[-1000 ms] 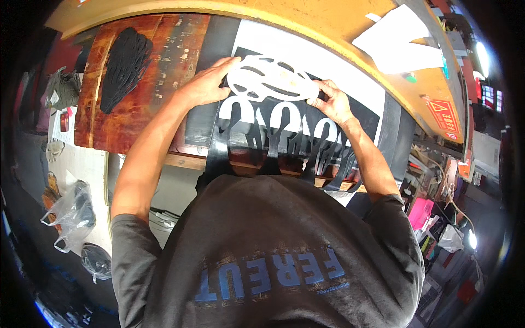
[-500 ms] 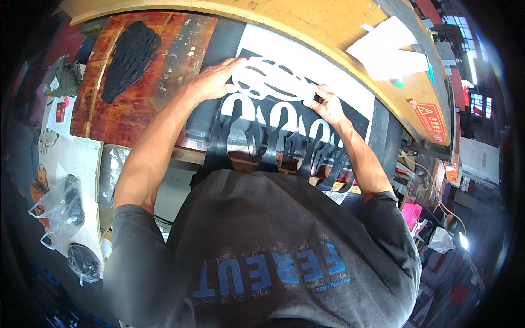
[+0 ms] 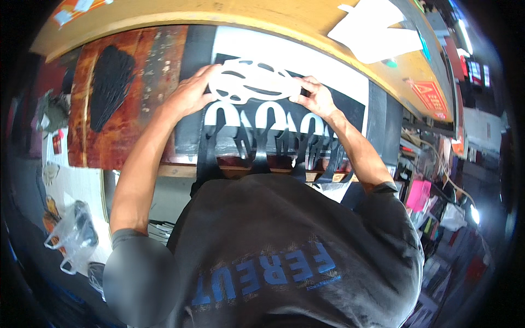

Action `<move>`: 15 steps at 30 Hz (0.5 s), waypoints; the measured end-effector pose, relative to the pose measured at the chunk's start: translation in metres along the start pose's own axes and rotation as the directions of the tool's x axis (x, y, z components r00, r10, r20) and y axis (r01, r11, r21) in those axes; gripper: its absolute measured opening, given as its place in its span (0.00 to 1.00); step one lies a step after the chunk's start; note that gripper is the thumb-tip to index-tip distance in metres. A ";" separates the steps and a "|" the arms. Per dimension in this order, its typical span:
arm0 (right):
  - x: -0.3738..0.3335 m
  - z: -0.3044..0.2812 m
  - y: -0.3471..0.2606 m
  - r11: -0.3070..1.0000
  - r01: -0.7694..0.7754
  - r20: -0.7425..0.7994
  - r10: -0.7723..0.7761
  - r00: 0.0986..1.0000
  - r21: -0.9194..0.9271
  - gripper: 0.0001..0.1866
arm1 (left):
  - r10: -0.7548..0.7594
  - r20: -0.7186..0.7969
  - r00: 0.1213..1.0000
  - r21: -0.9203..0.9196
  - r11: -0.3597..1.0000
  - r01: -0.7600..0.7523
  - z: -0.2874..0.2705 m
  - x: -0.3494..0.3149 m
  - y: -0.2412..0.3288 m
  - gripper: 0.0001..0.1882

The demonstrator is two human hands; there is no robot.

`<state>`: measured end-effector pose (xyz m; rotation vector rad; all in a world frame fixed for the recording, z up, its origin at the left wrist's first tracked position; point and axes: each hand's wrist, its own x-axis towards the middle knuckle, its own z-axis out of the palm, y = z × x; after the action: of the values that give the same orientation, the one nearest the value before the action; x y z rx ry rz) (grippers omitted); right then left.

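Observation:
A white flat piece with rounded, leaf-shaped cut-outs (image 3: 265, 76) lies over a black sheet (image 3: 358, 112) on the workbench. My left hand (image 3: 191, 94) grips its left edge, the thumb at the lower side. At its right end my right hand (image 3: 316, 98) pinches the edge between thumb and fingers. Directly below, towards me, several black strips with white-looking loop openings (image 3: 262, 147) run over the bench's front edge. Whether the white piece touches the sheet beneath I cannot tell.
A yellow machine beam (image 3: 262, 22) spans the far side, with white paper (image 3: 377, 35) on it and a red warning label (image 3: 429, 98). On a worn red-brown board (image 3: 150, 109) at left sits a pile of black cut pieces (image 3: 112, 85). A clear plastic bag (image 3: 76, 240) lies lower left.
The whole view has shifted and turned slightly, so the bench sits further left and lower. Both hands stay on the ends of the white piece.

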<state>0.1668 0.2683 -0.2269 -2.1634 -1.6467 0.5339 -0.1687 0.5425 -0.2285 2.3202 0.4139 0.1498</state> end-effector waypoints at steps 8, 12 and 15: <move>-0.002 -0.001 0.000 0.999 -0.004 -0.002 0.004 1.000 -0.032 0.34 | -0.045 0.041 0.998 -0.155 0.987 0.051 0.005 0.001 -0.005 0.44; -0.003 0.000 -0.003 0.999 -0.025 -0.046 0.027 0.999 0.041 0.34 | -0.098 0.086 0.991 -0.099 0.989 0.106 -0.001 0.003 0.003 0.45; -0.005 0.002 -0.003 0.998 -0.011 -0.062 0.014 0.998 0.059 0.33 | -0.140 0.115 0.984 -0.091 0.984 0.150 -0.003 0.003 0.007 0.46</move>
<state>0.1622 0.2643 -0.2267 -2.1276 -1.5662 0.5072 -0.1645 0.5415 -0.2215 2.1805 0.5075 -0.0262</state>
